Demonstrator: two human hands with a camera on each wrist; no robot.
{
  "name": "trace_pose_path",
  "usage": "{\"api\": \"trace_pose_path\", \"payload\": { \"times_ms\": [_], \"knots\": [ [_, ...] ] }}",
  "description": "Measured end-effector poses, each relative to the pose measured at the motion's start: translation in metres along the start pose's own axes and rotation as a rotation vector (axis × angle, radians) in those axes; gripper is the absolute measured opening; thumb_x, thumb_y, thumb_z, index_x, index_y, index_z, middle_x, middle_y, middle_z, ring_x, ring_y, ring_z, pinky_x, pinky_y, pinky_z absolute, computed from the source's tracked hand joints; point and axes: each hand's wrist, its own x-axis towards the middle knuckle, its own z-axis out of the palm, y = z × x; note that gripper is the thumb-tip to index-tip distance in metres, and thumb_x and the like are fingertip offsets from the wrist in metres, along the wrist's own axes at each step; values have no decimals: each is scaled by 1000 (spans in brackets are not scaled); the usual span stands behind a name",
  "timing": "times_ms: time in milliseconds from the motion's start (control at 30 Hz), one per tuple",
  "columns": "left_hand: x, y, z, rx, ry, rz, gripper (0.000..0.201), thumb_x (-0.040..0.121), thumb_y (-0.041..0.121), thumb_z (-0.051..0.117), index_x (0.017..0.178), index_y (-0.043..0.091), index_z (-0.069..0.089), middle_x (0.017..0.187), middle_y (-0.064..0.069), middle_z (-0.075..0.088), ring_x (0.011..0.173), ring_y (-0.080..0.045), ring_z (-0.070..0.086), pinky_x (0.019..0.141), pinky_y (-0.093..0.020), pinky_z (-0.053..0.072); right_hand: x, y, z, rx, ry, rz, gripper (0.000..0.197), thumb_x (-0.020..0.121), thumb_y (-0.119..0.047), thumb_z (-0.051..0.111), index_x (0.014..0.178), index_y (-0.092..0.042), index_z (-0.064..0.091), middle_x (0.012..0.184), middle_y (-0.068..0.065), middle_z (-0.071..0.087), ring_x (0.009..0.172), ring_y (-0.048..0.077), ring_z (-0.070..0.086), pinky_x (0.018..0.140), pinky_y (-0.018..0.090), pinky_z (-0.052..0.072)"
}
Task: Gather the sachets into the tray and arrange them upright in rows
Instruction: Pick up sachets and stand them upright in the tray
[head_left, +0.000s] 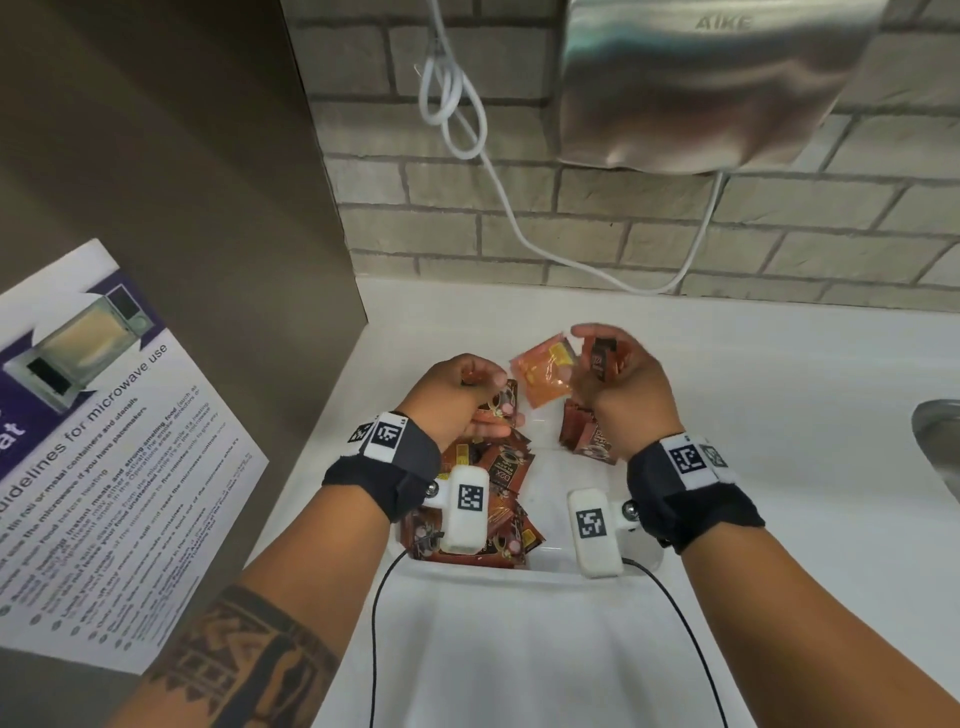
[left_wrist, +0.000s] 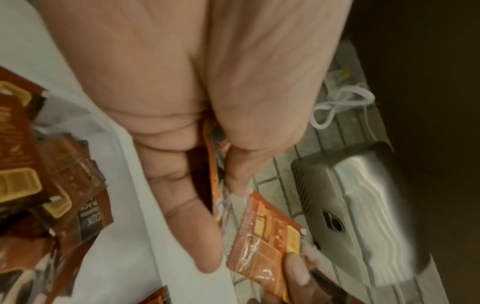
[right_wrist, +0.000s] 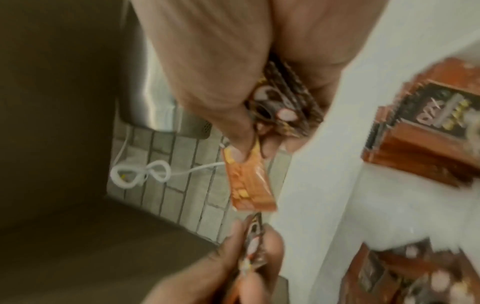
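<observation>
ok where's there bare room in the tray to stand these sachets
Free: the tray floor between the loose sachet heap on its left and the upright stack, running to the near wall. Crowded: the tray's left side.

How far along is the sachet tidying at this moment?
Early to midway. Done: one small upright batch stands at the tray's right side. In hand: the right hand grips several sachets including an orange sachet; the left hand holds more. Left: the loose pile lying jumbled on the left.

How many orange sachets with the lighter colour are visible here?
1. The light orange sachet is held up by the right hand, between both hands, above the tray. Others may hide in the brown sachets.
</observation>
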Motion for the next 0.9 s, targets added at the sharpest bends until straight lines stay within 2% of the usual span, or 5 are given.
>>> {"api": "trace_pose_path", "payload": {
  "times_ms": [233,433,633,767,900],
  "knots": [
    [2,12,3,-276,-97,-47,33,97,29,63,116,2,61,103,-19,68,86,-29,71,68,-31,62,-14,0,13,-322,-224,-435,44,87,-6,73,121,-32,65,92,-18,70,89,-1,68,84,14,52],
    [10,8,-6,-178,21,73,19,92,-1,66,103,14,64,106,-8,66,76,-19,71,55,-28,58,-3,5,2,-151,-112,-148,71,62,-20,93,123,-35,59,90,-4,64,80,6,60,77,15,51],
    [10,5,0,-35,-48,164,23,87,8,76,103,23,69,100,1,71,78,-15,68,57,-26,55,3,-2,2,79,-176,123,65,78,-30,83,134,-31,50,111,2,65,98,19,69,72,25,57],
    [10,5,7,-58,-89,179,22,89,6,72,108,18,66,102,-6,72,82,-22,68,61,-28,57,4,4,9,216,-313,208,63,77,-6,82,132,-20,55,116,10,71,108,27,68,91,38,57],
    [12,5,5,-191,-91,149,24,93,-13,57,105,8,58,106,-17,66,91,-30,68,72,-36,63,5,4,5,282,-271,204,55,82,16,64,127,-14,58,95,7,74,100,32,71,86,47,58]
  ]
}}
